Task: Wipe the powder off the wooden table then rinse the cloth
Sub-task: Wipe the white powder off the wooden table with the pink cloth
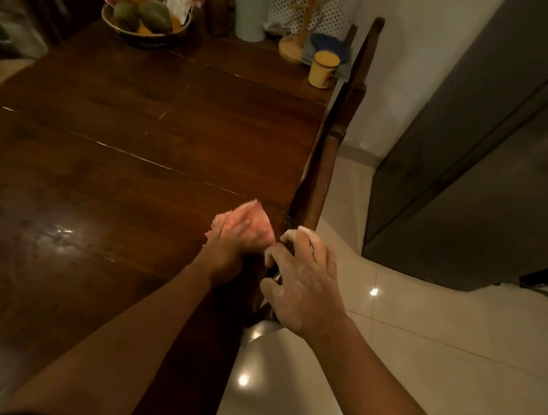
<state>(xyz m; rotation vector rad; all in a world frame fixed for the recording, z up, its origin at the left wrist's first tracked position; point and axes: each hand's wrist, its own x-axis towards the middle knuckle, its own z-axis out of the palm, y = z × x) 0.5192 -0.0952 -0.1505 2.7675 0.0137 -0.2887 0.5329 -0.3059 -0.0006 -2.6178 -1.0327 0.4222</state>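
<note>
Pink cloth (258,220) bunched, long axis roughly crosswise, at wooden table (117,153) right edge under pressing left hand (229,246) (grip blurred, can't tell), powder-dusted right hand (302,278) loosely cupped at the edge, empty; tiled floor (421,346), grey fridge (495,165) beside.

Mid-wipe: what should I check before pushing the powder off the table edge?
1. Cloth under left hand, on table: ok.
2. Cloth close to right edge: ok.
3. Right hand at that edge beside cloth: ok.
4. Right hand clean: not ok, white powder on fingers.
5. Powder left on table: cannot tell, dim and glary.
6. Mug far from the wipe: ok.
</note>
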